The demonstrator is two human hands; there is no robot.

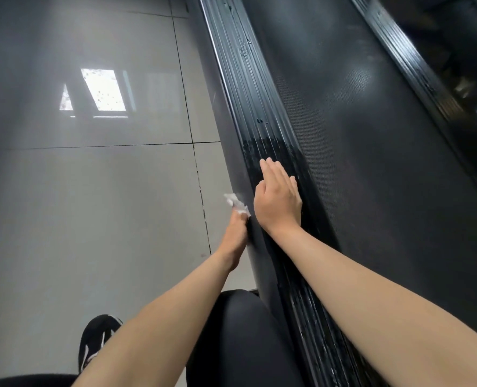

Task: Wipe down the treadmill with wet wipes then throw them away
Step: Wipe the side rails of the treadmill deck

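The left hand (pixel 236 233) pinches the seemingly limp, light, crumpled white wet wipe (pixel 236 203) by its near end, beside the right hand (pixel 277 196) lying flat-fingered on the ribbed black treadmill rail (pixel 248 93).

The floor (pixel 86 219) is of large grey tiles, smooth and a little shiny. A bright reflection of a window (pixel 103 89) lies on it, with a smaller bright piece just to its left. Below the reflection a thin dark joint (pixel 106 147) runs across; right of the reflection a second joint (pixel 185 93) runs away from me.
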